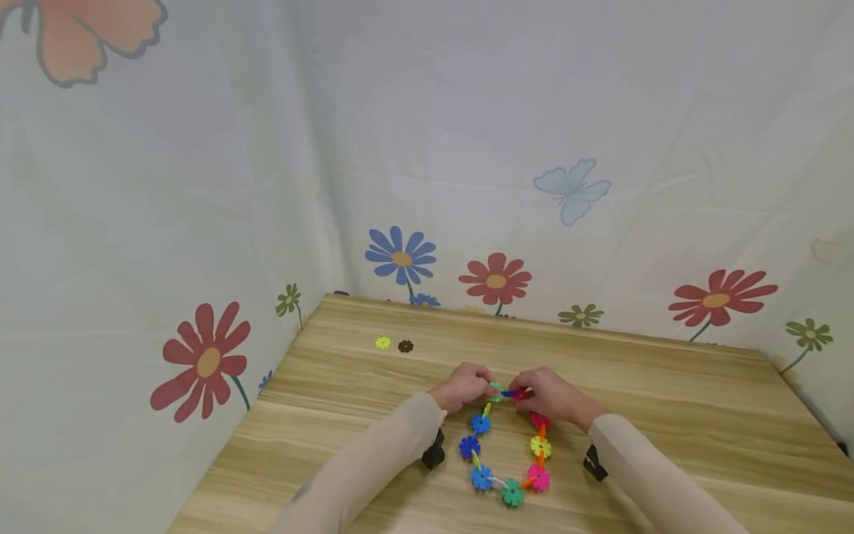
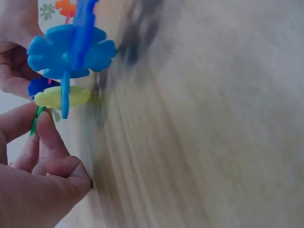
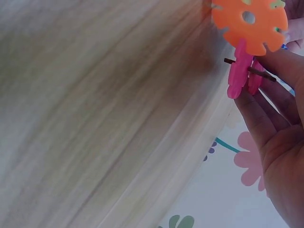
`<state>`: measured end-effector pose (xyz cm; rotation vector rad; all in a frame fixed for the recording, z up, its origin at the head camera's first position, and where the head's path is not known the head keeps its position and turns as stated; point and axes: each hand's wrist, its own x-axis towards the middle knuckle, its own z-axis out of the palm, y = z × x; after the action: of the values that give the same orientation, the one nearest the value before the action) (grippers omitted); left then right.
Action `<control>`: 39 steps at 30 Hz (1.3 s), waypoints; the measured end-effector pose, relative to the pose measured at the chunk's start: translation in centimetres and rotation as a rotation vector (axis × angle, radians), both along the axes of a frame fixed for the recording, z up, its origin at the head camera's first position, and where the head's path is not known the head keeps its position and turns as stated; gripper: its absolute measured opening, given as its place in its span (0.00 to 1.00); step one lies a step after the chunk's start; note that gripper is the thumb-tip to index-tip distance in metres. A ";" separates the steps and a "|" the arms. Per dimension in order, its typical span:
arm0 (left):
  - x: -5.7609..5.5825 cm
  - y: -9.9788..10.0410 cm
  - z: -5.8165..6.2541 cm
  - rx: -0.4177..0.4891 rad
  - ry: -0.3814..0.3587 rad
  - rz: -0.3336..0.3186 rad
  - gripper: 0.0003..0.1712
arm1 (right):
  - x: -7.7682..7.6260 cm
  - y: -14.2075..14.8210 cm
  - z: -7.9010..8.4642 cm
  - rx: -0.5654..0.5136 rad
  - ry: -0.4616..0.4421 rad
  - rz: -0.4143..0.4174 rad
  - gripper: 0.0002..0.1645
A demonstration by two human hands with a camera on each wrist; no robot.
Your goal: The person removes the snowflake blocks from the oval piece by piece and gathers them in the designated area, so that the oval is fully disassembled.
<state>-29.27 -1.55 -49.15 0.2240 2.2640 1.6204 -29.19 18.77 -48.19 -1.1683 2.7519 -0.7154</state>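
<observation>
Notched plastic flower discs, slotted together, make a ring that hangs between both hands over the table (image 1: 347, 437). At its far side my left hand (image 1: 463, 387) pinches a green disc (image 1: 496, 391) between thumb and fingers. Facing it, my right hand (image 1: 550, 394) holds a pink disc (image 1: 520, 395). A dark blue disc (image 1: 509, 394) bridges the two, seen edge-on. In the left wrist view, a yellow disc (image 2: 76, 96) and light blue disc (image 2: 47, 54) follow the green one. The right wrist view shows an orange disc (image 3: 228, 19) beside a pink disc (image 3: 239, 76) and a thin brown one.
On the table's far left lie a loose yellow disc (image 1: 382, 343) and a dark brown disc (image 1: 405, 346). Behind the table hangs a pale curtain (image 1: 534, 111) printed with flowers and butterflies. A black device (image 1: 434, 451) sits under the left wrist, another (image 1: 594, 464) under the right.
</observation>
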 end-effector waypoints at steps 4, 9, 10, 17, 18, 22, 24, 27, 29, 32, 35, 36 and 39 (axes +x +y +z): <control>0.1 0.1 -0.2 -0.006 0.012 0.011 0.03 | 0.1 0.0 0.0 -0.001 0.003 0.003 0.12; 0.0 0.1 -0.3 -0.027 0.022 0.036 0.02 | 0.3 -0.1 0.3 0.005 -0.001 -0.008 0.12; 0.0 0.0 -0.3 -0.028 0.025 0.041 0.02 | 0.3 -0.2 0.4 0.009 -0.002 -0.015 0.12; -0.6 -1.4 -0.4 -0.046 0.086 0.027 0.05 | 0.5 0.1 0.7 0.017 -0.031 -0.062 0.11; -0.6 -1.7 -0.3 -0.042 0.096 0.021 0.05 | 0.5 0.2 0.7 0.020 -0.030 -0.064 0.10; -1.0 -3.0 -0.1 -0.012 0.116 -0.001 0.06 | 0.6 0.3 0.7 0.028 -0.033 -0.072 0.09; -1.2 -3.8 0.0 0.002 0.115 -0.008 0.07 | 0.7 0.4 0.8 0.026 -0.037 -0.080 0.09; -1.4 -5.1 0.3 0.007 0.115 -0.009 0.09 | 0.8 0.4 1.0 0.020 -0.055 -0.092 0.09; -1.4 -6.0 0.4 0.017 0.108 -0.004 0.10 | 0.9 0.4 1.1 0.019 -0.071 -0.104 0.09; -1.5 -7.3 0.6 0.031 0.110 0.001 0.13 | 0.9 0.4 1.0 0.025 -0.088 -0.119 0.09; -1.5 -8.6 0.5 0.041 0.110 0.008 0.15 | 0.9 0.4 1.0 0.024 -0.095 -0.117 0.09; -1.4 -9.0 0.6 0.038 0.113 0.014 0.15 | 0.9 0.4 1.0 0.022 -0.098 -0.115 0.09; -1.4 -10.2 0.5 0.023 0.125 0.036 0.15 | 1.0 0.4 1.0 0.014 -0.106 -0.111 0.08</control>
<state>-30.70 -11.71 -48.67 0.2994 2.3548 1.6950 -28.17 19.15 -47.23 -0.9519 2.7461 -0.7451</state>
